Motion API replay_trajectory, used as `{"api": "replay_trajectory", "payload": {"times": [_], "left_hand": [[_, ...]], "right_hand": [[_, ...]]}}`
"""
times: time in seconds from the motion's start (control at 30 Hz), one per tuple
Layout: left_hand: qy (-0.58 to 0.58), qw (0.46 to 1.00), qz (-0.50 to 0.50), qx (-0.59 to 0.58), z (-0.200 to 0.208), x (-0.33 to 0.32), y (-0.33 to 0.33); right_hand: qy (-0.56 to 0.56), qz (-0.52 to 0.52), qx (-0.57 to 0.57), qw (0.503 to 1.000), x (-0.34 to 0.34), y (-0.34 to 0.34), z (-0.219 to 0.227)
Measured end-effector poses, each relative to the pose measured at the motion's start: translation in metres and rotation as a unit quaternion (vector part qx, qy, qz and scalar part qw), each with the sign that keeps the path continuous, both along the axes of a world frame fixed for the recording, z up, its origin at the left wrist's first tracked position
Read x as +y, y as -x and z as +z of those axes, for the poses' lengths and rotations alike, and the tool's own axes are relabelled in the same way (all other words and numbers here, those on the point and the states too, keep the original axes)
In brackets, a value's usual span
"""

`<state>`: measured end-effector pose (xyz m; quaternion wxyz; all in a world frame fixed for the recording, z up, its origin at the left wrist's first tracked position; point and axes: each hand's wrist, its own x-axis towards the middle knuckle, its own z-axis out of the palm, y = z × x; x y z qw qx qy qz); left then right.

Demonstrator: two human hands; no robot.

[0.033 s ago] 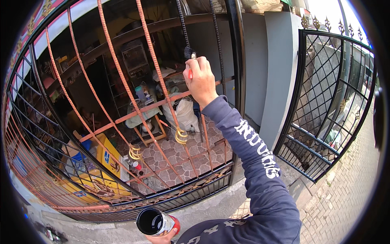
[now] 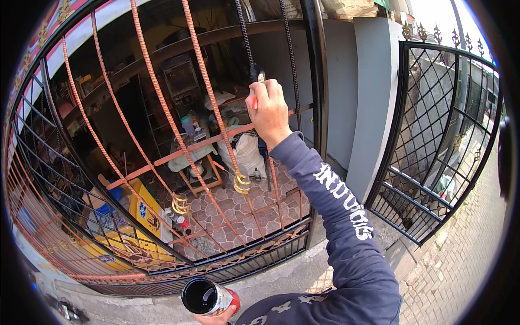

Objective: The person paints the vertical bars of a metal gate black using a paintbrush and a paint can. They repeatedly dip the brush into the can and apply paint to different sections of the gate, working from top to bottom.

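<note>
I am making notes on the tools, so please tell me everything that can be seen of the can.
The can is round and open-topped, with dark, glossy liquid inside. Its outside is pale and red, with printing; it looks like metal. Its mouth faces up toward the camera; any slight tilt is hard to judge. The left hand holds it near the picture's lower edge.

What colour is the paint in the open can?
Black; the paint in the can shows best in the head view, near the lower edge.

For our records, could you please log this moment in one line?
right hand: holds brush at black bar; left hand: holds can
</note>
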<state>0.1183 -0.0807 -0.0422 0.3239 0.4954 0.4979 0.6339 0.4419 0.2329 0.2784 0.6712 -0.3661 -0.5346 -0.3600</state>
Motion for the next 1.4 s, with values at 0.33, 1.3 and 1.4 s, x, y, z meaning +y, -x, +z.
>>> {"api": "replay_trajectory", "payload": {"times": [0.33, 1.3, 1.4], "left_hand": [[0.001, 1.0, 0.014, 0.008, -0.006, 0.019, -0.036], [0.103, 0.994, 0.036, 0.024, 0.008, 0.009, -0.093], [0.092, 0.996, -0.007, 0.012, 0.006, 0.014, -0.085]], "right_hand": [[-0.042, 0.115, 0.057, 0.991, 0.003, -0.018, -0.013], [0.033, 0.124, -0.092, 0.987, 0.0, -0.022, -0.026], [0.067, 0.097, -0.065, 0.991, -0.006, -0.032, -0.02]]}}
